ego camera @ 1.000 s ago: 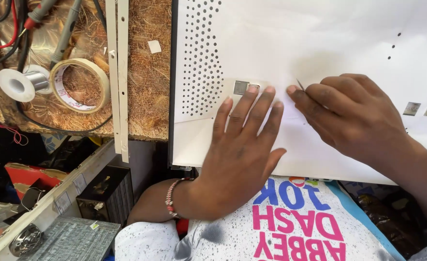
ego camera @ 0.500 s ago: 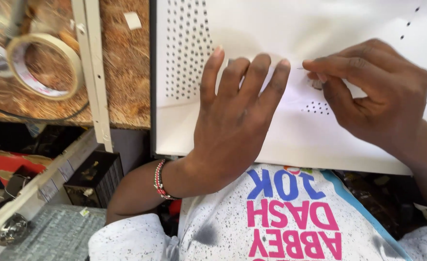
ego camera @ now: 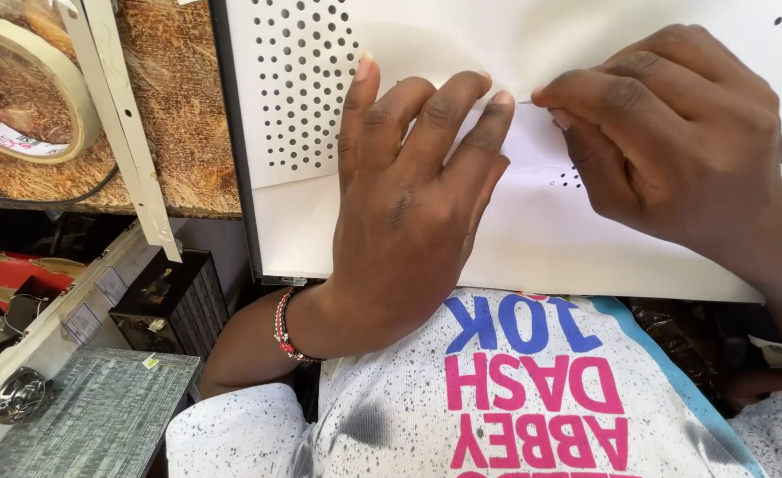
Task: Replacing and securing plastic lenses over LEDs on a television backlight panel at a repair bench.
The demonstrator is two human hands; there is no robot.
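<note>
Tape roll: a ring of pale tape (ego camera: 19, 97) lies in the upper left of the frame on my rough brown board (ego camera: 174, 115).
Metal strip: a thin white strip with small holes (ego camera: 121, 124) slants down across the board's right part, just left of the panel.
Lower left: a dark box (ego camera: 169, 296) stands below the board's edge, with a grey textured slab (ego camera: 81, 416) under it at the bottom left.
White panel: the big white sheet-metal panel (ego camera: 532, 239) fills the upper middle and right; a field of round holes sits at its left part, a small cluster of tiny holes under my right hand.
Left hand: my left hand (ego camera: 408, 204) lies flat on the panel at centre, fingers spread and released, pressing down, grasping nothing; a red beaded bracelet (ego camera: 283, 329) circles the wrist.
Right hand: my right hand (ego camera: 674, 133) sits at the upper right on the panel, fingertips pinched together on a thin metal pin (ego camera: 525, 102) whose tip pokes out toward my left index finger, nearly touching it.
</note>
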